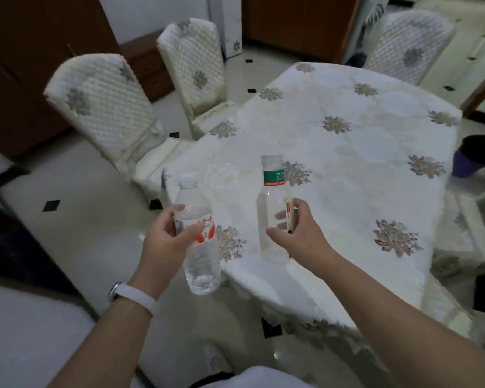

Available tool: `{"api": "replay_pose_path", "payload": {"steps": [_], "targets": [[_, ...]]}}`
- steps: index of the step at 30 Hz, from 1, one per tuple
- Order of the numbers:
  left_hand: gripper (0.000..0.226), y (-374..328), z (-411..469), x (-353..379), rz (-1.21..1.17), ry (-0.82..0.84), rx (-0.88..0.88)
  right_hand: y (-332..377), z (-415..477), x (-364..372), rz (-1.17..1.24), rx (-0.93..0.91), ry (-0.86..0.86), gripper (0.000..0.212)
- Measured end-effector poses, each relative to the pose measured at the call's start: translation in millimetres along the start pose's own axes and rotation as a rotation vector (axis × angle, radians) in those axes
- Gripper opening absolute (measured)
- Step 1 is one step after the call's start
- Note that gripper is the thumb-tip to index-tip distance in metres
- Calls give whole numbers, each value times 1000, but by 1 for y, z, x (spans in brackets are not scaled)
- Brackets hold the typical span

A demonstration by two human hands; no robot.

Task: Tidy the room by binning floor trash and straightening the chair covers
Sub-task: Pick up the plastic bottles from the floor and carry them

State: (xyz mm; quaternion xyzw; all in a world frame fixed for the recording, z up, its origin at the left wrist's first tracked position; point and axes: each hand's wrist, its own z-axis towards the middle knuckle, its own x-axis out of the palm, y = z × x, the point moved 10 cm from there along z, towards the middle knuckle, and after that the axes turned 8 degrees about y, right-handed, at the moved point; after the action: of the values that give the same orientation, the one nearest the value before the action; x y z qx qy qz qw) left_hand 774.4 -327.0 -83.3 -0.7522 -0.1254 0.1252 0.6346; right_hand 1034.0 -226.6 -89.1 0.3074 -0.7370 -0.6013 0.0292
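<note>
My left hand [168, 238] grips an empty clear plastic bottle with a red label [199, 247], held upright in front of me above the floor at the table's near edge. My right hand [300, 228] holds a second clear bottle with a green label [273, 208] and a small flat cream box [289, 215] pressed against its side. Both bottles have white caps. Two chairs in quilted white covers with grey flowers stand left of the table, the nearer chair [107, 107] and the farther chair [193, 63]. A third covered chair [409, 46] stands at the far right.
A table under a white flowered cloth [347, 152] fills the middle and right. A dark bin with a purple base [476, 158] stands right of the table. Brown cabinets [34, 51] line the left wall. Glossy tiled floor [90, 225] lies to the left.
</note>
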Motion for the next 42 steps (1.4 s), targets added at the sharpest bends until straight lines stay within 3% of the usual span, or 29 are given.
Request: {"api": "replay_pose_path", "payload": {"steps": [5,16,27,33,42], "targets": [[28,3,13,-102,13,-114,19,50,48,72,-88,-39,54,62],[28,-4,1,-262,-34,-375,6,125,116,217,-161,-122,277,59],[32,-12,52,-386,-2,-587,-40,188,263,345,-128,-191,430,55],[27,-44,124,-441,116,-639,-103,235,345,414,-124,-251,580,80],[31,-71,183,-500,84,-722,-88,280,423,471,-140,-266,661,73]]}}
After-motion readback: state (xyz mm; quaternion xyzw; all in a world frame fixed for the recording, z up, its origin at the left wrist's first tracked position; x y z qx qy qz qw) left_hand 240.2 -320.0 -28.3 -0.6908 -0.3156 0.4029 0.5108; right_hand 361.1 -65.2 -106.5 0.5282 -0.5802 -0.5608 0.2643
